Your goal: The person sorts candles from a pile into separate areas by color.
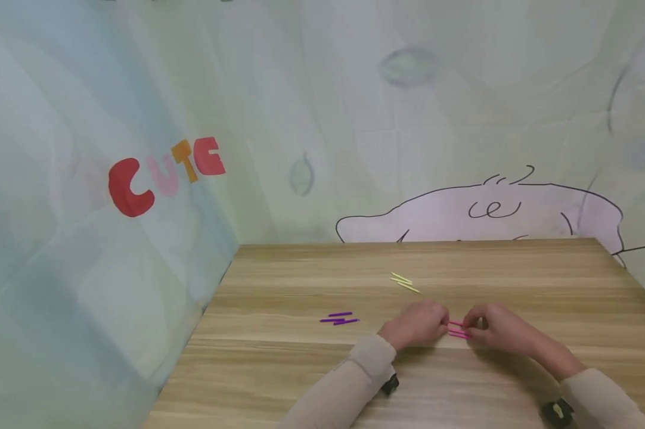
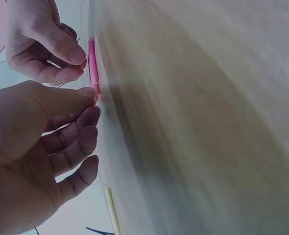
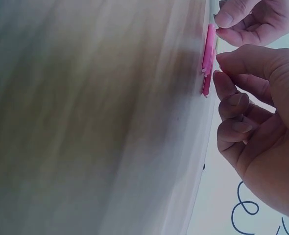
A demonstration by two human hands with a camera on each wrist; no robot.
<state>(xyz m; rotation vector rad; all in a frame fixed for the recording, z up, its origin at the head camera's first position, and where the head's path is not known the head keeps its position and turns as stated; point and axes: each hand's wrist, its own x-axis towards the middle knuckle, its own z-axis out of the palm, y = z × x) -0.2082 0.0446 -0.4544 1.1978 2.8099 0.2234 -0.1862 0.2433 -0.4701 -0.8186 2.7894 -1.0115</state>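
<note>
Several thin pink candles lie close together on the wooden table, between the two hands. My left hand is at their left end; thumb and forefinger pinch a candle end in the left wrist view. From the right, my right hand reaches to their other end. Its thumb and forefinger are bent, with a small gap between the tips beside the pink candles. Short wick-like tips show on the near candle ends in the right wrist view. The left hand's fingers partly hide the candles' left ends.
Three purple candles lie left of the left hand. Farther back are three pale yellow candles. The wooden table meets a printed cloth backdrop at its back edge.
</note>
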